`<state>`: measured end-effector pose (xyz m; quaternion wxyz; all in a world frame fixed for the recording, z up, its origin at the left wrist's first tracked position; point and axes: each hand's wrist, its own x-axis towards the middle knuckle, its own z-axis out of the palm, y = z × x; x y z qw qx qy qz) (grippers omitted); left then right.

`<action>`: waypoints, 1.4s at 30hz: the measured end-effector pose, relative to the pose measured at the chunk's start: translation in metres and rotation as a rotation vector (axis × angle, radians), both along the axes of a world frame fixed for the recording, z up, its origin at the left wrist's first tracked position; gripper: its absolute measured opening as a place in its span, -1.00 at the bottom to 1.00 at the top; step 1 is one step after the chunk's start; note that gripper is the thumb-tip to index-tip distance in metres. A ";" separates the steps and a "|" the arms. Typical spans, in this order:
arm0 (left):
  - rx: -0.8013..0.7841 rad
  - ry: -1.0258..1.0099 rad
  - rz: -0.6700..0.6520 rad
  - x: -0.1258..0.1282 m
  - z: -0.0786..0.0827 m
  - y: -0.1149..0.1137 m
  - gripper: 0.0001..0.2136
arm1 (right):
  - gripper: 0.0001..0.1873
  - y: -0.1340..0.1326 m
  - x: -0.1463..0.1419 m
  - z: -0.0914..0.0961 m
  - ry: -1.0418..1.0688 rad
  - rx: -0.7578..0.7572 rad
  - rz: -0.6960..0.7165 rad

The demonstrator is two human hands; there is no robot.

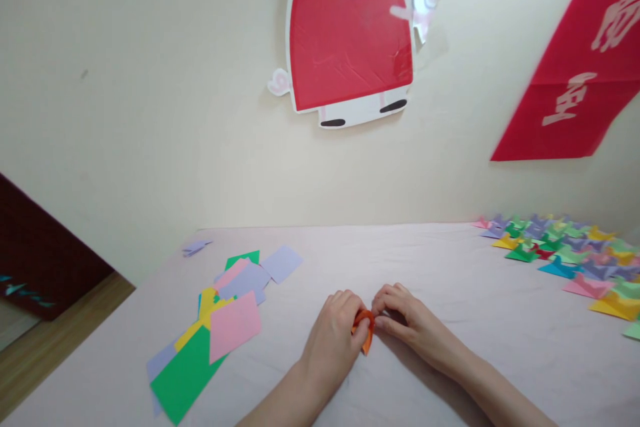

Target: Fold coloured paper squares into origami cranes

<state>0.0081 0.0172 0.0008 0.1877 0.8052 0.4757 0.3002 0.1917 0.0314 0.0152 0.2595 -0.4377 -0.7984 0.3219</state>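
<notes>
A small piece of orange paper (367,341), curled and partly folded, is between my hands at the front middle of the covered surface. My left hand (339,323) is closed around it, the thumb pressing its near side. At the paper's right edge, the fingertips and thumb of my right hand (407,312) are pinched together. Part of the orange paper is hidden behind the left fingers.
Loose coloured sheets, with a green sheet (187,373) and a pink sheet (235,325) among them, lie left. Several folded paper shapes (587,285) stand in rows at right. Behind the pale cloth (350,250) rises a wall with a cartoon cutout (353,47) and red banner (565,93).
</notes>
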 end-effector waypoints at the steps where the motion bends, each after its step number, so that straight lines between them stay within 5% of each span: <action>1: -0.007 -0.005 0.011 0.000 0.000 0.000 -0.84 | -0.86 -0.001 -0.001 0.000 -0.006 0.000 -0.006; 30: -0.220 -0.123 -0.043 -0.010 0.015 0.002 -0.85 | -0.90 -0.006 -0.021 -0.006 -0.107 0.001 -0.229; 36: -0.209 -0.110 -0.141 -0.012 0.024 -0.001 -0.85 | -0.88 -0.005 -0.022 -0.005 -0.131 -0.002 -0.245; 42: -0.211 -0.086 -0.067 -0.008 0.019 -0.002 -0.93 | -0.89 -0.005 -0.022 -0.004 -0.109 0.001 -0.255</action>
